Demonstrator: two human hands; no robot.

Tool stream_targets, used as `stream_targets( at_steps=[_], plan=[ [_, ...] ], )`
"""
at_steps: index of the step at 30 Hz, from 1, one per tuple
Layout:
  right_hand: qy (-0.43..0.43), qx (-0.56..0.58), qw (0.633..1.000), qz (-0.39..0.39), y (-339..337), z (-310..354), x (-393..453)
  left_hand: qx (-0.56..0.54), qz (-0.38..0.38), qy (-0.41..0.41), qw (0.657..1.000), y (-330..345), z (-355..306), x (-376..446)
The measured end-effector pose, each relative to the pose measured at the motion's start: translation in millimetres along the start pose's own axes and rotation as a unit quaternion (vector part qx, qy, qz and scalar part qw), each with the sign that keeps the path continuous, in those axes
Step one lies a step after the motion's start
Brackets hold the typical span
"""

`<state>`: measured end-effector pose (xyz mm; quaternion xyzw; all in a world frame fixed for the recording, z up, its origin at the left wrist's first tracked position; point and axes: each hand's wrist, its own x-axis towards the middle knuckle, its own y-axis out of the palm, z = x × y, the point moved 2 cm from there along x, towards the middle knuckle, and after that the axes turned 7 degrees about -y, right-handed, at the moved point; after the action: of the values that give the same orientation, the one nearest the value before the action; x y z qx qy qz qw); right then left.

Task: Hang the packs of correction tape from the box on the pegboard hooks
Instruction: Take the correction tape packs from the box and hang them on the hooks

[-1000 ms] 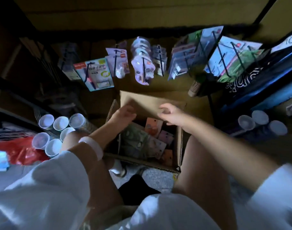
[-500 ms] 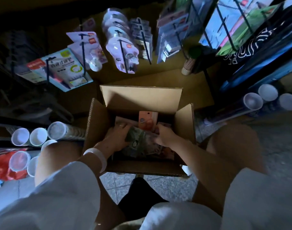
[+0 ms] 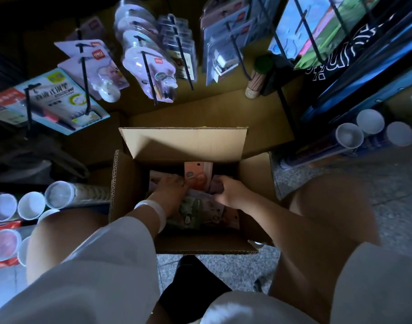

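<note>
**Both hands in the box; no pack lifted yet**

Dim shop aisle, speckled floor (image 3: 375, 183), with the open cardboard box (image 3: 135, 183) standing on it between my knees. Pegboard hooks (image 3: 149, 73) rise beyond the box, most already carrying blister packs of other stationery (image 3: 153, 66).

Step in hand: picking stock from the box. The packs of correction tape (image 3: 198, 176) lie loose inside it, one orange-carded pack standing upright against the far wall, others flat beneath the hands. None is out of the box.

My left hand (image 3: 171, 190) lies palm down on the packs, fingers extended toward the upright orange card, resting rather than gripping as far as I can see. My right hand (image 3: 228, 191) has its fingers curled at the edge of a purple-toned pack just right of the orange one; whether it truly pinches the pack I cannot tell, as the fingertips are in shadow.

Judgement on the next move: secure a grip on one pack, lift it over the box rim, turn its hang-hole toward a hook tip and thread it on. Hooks ahead look crowded; choosing one with free length matters.
</note>
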<state>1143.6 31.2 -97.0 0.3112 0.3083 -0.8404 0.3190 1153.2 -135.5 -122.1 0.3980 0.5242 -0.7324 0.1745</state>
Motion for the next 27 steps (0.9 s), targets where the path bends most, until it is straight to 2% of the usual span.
stream_targets(
  at_steps=[1, 5, 8, 11, 15, 22, 27],
  plan=[
    [0.002, 0.006, 1.000, -0.003, 0, -1, -1, 0.000, -0.003, 0.011, 1.000, -1, -1, 2],
    [0.016, 0.033, 0.999, -0.010, -2, -1, -3, -0.139, 0.054, 0.038, 0.988, 6, -6, 3],
    [0.023, 0.050, 0.998, -0.018, -3, 1, -3, -0.060, 0.025, 0.063, 0.996, 4, -14, 0],
    [0.026, 0.052, 0.998, -0.027, -10, 2, -2, -0.023, -0.020, 0.049, 0.998, 2, -32, -1],
    [0.035, 0.068, 0.997, -0.033, -17, 5, 0, -0.080, -0.031, 0.011, 0.996, 8, -54, -3],
    [0.021, 0.026, 0.999, -0.041, -21, 5, -2, -0.061, -0.087, 0.022, 0.994, 2, -66, 0],
    [0.011, 0.015, 0.999, -0.037, -24, 6, -4, -0.104, -0.079, 0.037, 0.991, -11, -61, -7]
  ],
)
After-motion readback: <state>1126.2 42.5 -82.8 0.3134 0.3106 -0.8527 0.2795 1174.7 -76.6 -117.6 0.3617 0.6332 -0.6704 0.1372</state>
